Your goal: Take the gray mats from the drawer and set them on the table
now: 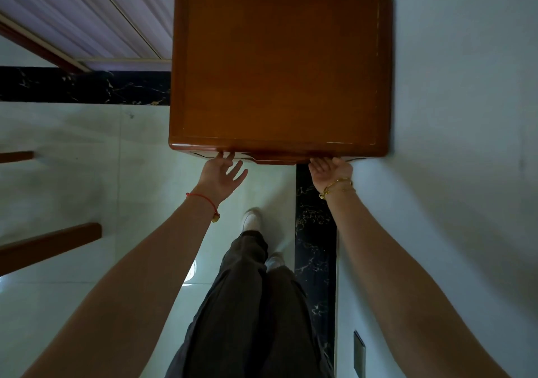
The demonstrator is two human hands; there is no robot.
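One view only, head-worn wide-angle camera, aimed steeply down from above the person's own arms and legs. It looks almost straight onto the top of a wooden table (279, 66), which fills the upper centre, close, at arm's reach. Both forearms run in from the bottom corners. Left hand (222, 175) and right hand (330, 171) sit at the table's near edge, fingers tucked under it. Floor (72, 133) below the fingers, wall (465, 115) along the right. Edges bend from lens distortion.
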